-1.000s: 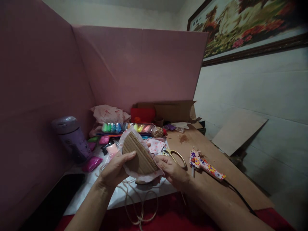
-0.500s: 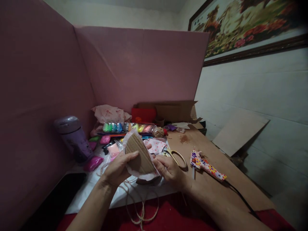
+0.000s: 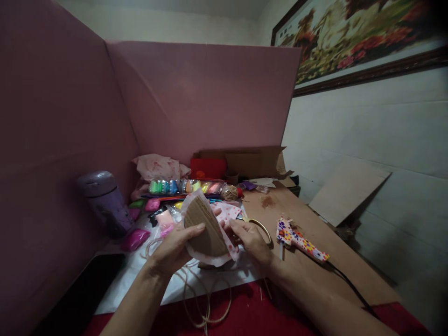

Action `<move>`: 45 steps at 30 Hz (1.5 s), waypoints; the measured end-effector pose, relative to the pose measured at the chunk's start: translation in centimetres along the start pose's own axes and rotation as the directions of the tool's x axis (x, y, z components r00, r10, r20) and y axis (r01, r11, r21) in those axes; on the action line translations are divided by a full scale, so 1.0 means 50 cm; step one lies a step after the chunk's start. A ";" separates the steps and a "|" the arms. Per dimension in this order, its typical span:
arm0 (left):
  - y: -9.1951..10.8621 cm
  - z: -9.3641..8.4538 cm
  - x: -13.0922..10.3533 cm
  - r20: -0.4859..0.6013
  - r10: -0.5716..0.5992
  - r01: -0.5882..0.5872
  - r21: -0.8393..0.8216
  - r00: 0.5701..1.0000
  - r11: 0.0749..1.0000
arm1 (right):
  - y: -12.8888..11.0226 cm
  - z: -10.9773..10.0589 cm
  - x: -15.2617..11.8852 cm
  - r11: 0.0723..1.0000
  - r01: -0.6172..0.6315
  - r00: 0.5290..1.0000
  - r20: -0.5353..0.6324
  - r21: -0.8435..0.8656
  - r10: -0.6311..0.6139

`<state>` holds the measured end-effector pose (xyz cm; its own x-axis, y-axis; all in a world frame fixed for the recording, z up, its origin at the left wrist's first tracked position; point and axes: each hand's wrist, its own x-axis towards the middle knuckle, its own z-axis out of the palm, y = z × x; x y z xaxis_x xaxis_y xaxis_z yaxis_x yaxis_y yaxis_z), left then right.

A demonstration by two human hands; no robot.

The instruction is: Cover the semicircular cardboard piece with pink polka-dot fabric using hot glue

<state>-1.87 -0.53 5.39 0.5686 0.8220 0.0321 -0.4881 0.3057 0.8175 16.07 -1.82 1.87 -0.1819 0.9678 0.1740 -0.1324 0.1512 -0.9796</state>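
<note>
My left hand (image 3: 177,245) grips a half-round piece of corrugated cardboard (image 3: 205,228), its thumb flat on the brown face and its other fingers behind. Pink polka-dot fabric (image 3: 231,247) backs the cardboard and sticks out around its edges. On the right, my right hand (image 3: 250,238) has its bent fingers closed at the fabric's edge; the fingertips are partly hidden. Just behind that hand lie gold-handled scissors (image 3: 261,228), partly covered. Below the cardboard, loops of twine (image 3: 208,298) trail over the white sheet (image 3: 175,291) and red cloth.
A flowered glue gun (image 3: 299,240) with a black cord lies at right on the brown board (image 3: 336,280). At left stand a purple bottle (image 3: 107,203) and a dark flat object (image 3: 87,284). Behind are colored clay packs (image 3: 185,186), a twine ball (image 3: 230,192) and pink partitions (image 3: 206,93).
My right hand has shifted slightly up and its fingers have loosened from the lower fabric edge, where a dotted flap now shows. My left hand still holds the cardboard, turned a little.
</note>
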 end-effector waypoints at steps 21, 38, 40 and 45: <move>-0.027 -0.004 0.007 -0.023 -0.064 0.064 0.003 0.998 0.998 | 0.031 0.014 -0.010 0.813 0.285 0.947 0.021 -0.507 -0.320; -0.040 -0.003 0.005 -0.050 -0.147 0.149 0.045 0.988 0.988 | 0.011 0.006 0.006 0.998 -0.037 0.992 -0.121 -0.056 0.030; -0.042 -0.002 0.005 -0.051 -0.154 0.157 0.062 0.987 0.986 | 0.012 0.006 0.007 0.997 -0.070 0.994 -0.083 -0.019 0.069; -0.040 0.002 0.004 -0.036 -0.149 0.152 0.098 0.988 0.984 | 0.018 0.005 0.000 0.993 -0.083 0.995 -0.065 -0.089 0.078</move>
<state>-0.71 -1.02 3.84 0.6106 0.7841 -0.1106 -0.3288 0.3782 0.8654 15.73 -1.70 1.01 -0.1281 0.9876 0.0904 -0.0298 0.0873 -0.9957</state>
